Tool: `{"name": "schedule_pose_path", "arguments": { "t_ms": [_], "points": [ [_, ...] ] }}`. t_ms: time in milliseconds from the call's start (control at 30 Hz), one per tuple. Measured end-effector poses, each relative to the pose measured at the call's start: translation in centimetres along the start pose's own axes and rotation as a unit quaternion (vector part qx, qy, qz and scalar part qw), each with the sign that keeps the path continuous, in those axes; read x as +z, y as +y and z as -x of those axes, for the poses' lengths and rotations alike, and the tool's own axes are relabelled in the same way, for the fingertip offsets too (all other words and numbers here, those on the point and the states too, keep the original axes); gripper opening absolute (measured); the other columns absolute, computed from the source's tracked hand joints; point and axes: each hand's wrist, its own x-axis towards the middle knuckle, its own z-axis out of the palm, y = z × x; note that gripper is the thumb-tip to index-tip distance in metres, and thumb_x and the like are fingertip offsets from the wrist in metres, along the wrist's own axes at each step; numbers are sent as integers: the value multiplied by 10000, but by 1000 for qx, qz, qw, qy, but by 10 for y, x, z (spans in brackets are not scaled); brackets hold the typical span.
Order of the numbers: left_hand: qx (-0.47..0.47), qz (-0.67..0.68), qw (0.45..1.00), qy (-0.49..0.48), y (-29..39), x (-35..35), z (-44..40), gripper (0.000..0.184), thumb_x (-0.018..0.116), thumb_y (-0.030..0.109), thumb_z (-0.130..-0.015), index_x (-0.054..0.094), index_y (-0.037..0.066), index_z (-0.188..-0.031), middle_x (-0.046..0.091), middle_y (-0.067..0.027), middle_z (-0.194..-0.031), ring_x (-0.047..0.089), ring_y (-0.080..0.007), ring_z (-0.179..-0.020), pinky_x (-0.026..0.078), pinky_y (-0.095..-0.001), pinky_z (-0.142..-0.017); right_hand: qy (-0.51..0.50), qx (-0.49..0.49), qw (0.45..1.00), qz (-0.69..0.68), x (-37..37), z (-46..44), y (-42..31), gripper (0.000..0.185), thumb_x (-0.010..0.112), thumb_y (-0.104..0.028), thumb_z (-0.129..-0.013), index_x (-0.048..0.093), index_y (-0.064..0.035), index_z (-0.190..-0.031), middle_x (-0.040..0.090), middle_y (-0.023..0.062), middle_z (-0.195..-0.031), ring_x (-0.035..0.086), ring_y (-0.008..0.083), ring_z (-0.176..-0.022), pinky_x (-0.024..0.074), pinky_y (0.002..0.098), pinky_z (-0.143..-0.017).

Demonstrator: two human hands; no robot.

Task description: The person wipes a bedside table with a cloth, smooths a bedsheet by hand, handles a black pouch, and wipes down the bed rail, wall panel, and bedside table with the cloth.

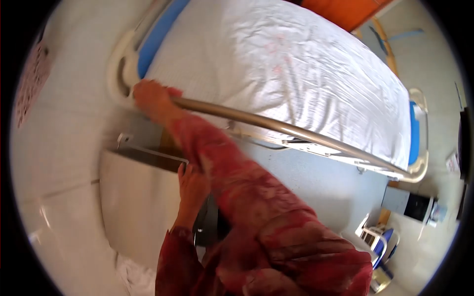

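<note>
My right hand point(152, 100) reaches far out to the left and closes over the end of the bronze-coloured bed rail point(291, 129), beside the cream bed end point(118, 74). A small red piece point(174, 92), perhaps cloth, shows by its fingers; its kind is unclear. Lower down, my left hand point(193, 190) is at the corner of a pale bedside cabinet point(143, 207). Its bent fingers meet the end of the cabinet's thin metal rail point(155, 152). Both arms wear loose red patterned sleeves. A rumpled white sheet point(217, 54) covers the bed.
The bed's far end point(418, 138) has a blue panel. At the lower right stand a metal-framed chair point(377, 237) and a grey box-like unit point(407, 203). An orange-brown piece of furniture point(340, 12) is beyond the bed. Tiled floor point(59, 172) lies at left.
</note>
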Motion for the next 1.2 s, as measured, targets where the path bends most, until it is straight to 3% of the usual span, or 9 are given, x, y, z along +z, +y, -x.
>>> {"name": "schedule_pose_path", "arguments": {
  "t_ms": [67,200,267,333,367,567,833,1067,1200],
  "points": [
    [19,17,1000,4,1,-6,-3,340,641,265,-865,691,81,-1147,700,-101,-1064,578,-319,-1158,350,-539,-1110,82,55,992,-83,-2,-3,-4,408,829,-306,-751,652,-40,-1005,668,164,-1038,682,317,-948,569,418,-812],
    [33,115,992,27,4,-11,-11,463,587,284,-902,613,63,-1308,675,-163,-1229,561,-367,-1208,343,-520,-1111,67,47,992,-91,-10,19,5,384,807,-347,-785,657,-58,-988,669,157,-1009,680,308,-937,563,415,-793],
    [12,141,987,81,5,-6,-8,335,615,263,-906,670,77,-1180,691,-144,-1112,590,-346,-1126,371,-516,-1080,32,111,988,-99,-23,41,10,369,798,-354,-806,658,-69,-994,662,140,-985,675,306,-906,548,418,-768],
    [79,-70,994,-4,-7,7,1,175,654,220,-902,690,92,-1015,677,-115,-975,599,-321,-1044,404,-502,-1028,36,126,986,-102,-44,82,22,350,798,-353,-817,660,-83,-993,651,133,-982,669,302,-879,535,426,-755],
    [49,-1,999,21,4,-1,-4,90,682,187,-893,674,98,-892,649,-89,-883,597,-299,-984,426,-485,-982,35,126,987,-97,-56,102,29,337,799,-350,-815,661,-98,-991,647,126,-984,664,304,-878,532,426,-752],
    [61,3,997,41,-2,14,6,94,673,197,-907,687,105,-896,665,-73,-875,604,-291,-983,440,-461,-952,51,144,986,-64,-114,235,82,438,816,-431,-780,651,-106,-1023,651,108,-987,673,321,-926,548,443,-774],
    [61,0,997,36,-3,20,12,77,656,160,-911,680,90,-889,687,-71,-904,626,-295,-941,474,-435,-899,65,231,969,54,-198,430,157,293,791,-294,-767,589,-147,-920,631,64,-929,664,307,-917,552,456,-710],
    [48,0,998,45,-2,27,14,78,652,144,-919,678,73,-904,682,-102,-914,625,-307,-935,476,-438,-897,51,307,942,124,-282,604,226,433,872,-312,-707,568,-162,-975,647,59,-985,673,307,-949,545,433,-847],
    [35,-36,999,12,1,28,10,80,658,150,-923,678,74,-909,668,-111,-901,617,-321,-924,473,-439,-883,14,451,888,86,-332,660,248,370,841,-264,-730,586,-160,-977,655,59,-973,660,307,-984,509,426,-900]
  ]
}}
